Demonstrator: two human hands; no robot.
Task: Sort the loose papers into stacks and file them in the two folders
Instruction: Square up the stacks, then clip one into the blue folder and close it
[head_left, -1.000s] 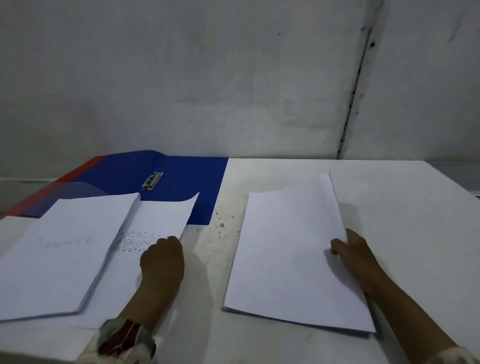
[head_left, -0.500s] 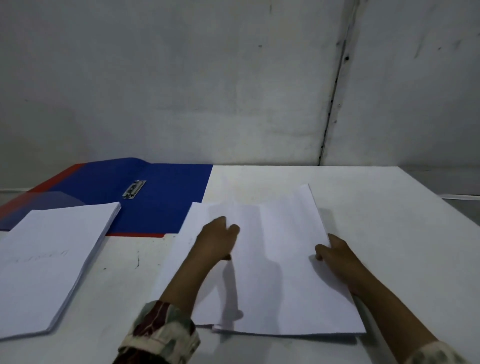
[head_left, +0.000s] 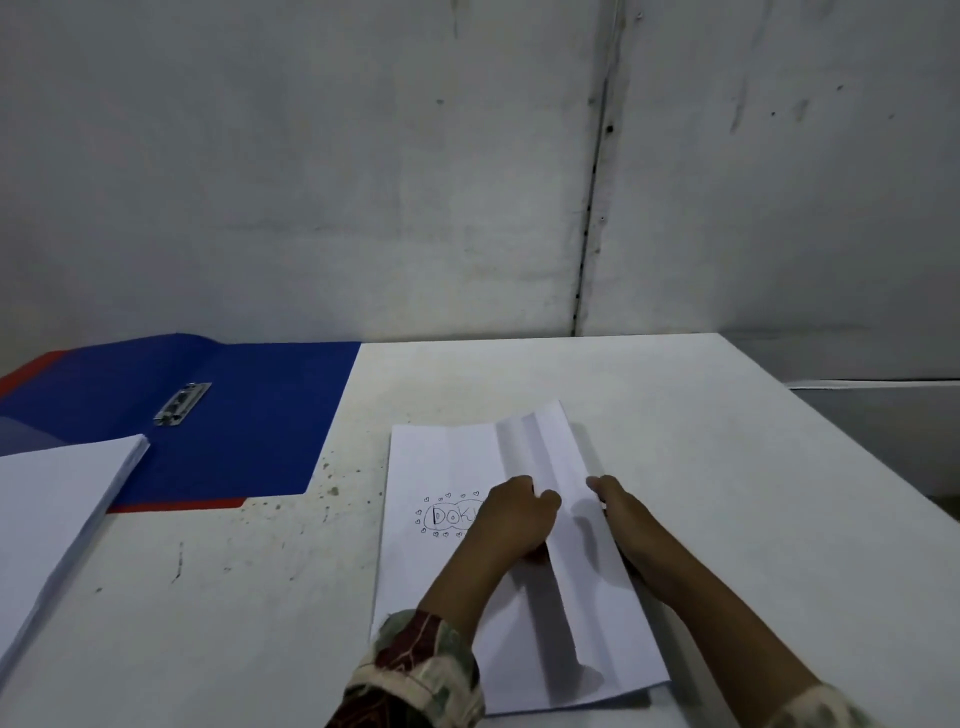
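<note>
left hand (head_left: 511, 519) curls its fingers on a lifted sheet over the paper stack (head_left: 447, 571) right of the open blue folder (head_left: 249, 431); right hand (head_left: 621, 519) grips that sheet's far edge. 1 more pile (head_left: 57, 509) overlaps the folder's near left corner on the table (head_left: 727, 493).

table: I'm looking down at a white table (head_left: 675, 426), top's pretty scuffed
specks: bunch of dark specks (head_left: 332, 486) and small marks on it near the middle, plus a short dark streak (head_left: 179, 564) toward the left
wall: grey wall (head_left: 311, 182) right behind, blotchy and stained
seam: dark vertical seam (head_left: 592, 208) running down the wall to the table's far edge
</note>
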